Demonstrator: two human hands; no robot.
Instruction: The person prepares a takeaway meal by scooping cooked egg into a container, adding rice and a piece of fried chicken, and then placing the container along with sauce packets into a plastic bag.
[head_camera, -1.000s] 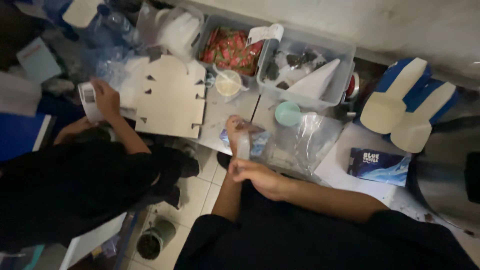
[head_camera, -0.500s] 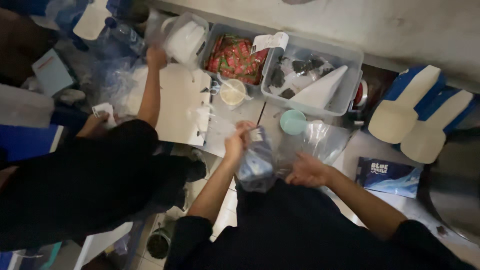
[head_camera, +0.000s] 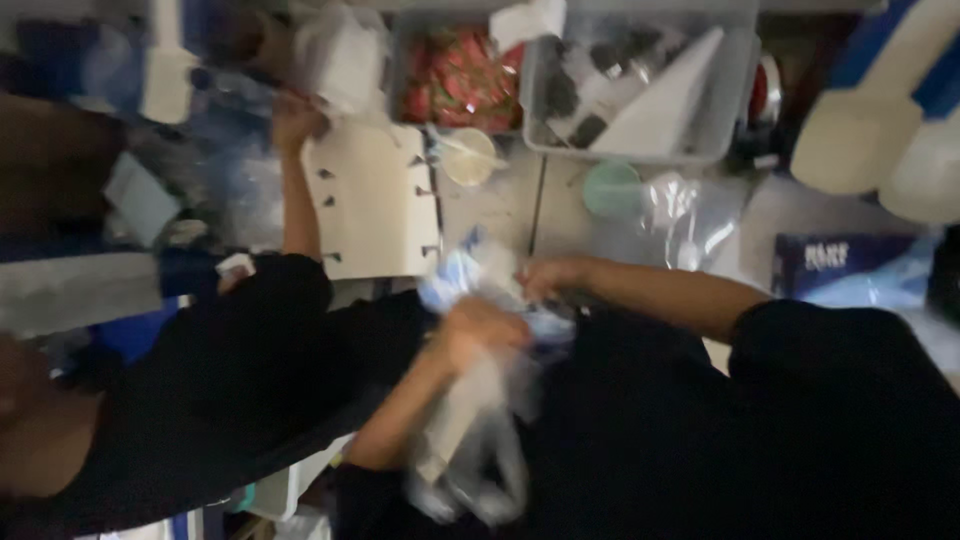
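Both my hands grip a crumpled clear plastic bag (head_camera: 468, 440) with blue and white parts, held close to my dark shirt. My left hand (head_camera: 482, 335) clutches its middle. My right hand (head_camera: 548, 277) pinches its upper end, near the table's edge. Motion blur hides what is inside the bag. To the left, a person in black reaches a hand (head_camera: 290, 118) up to a white container (head_camera: 335, 60).
On the table lie a white notched cardboard sheet (head_camera: 372, 200), a small cup (head_camera: 468, 157), a mint-green lid (head_camera: 612, 188) and another clear bag (head_camera: 690, 220). Behind them stand a bin of red packets (head_camera: 460, 80) and a grey bin (head_camera: 640, 152). A blue box (head_camera: 850, 265) sits at right.
My hands have drawn the plastic bag from over the table toward my body, the left hand now lower on it. The other person's arm stays stretched to the white container.
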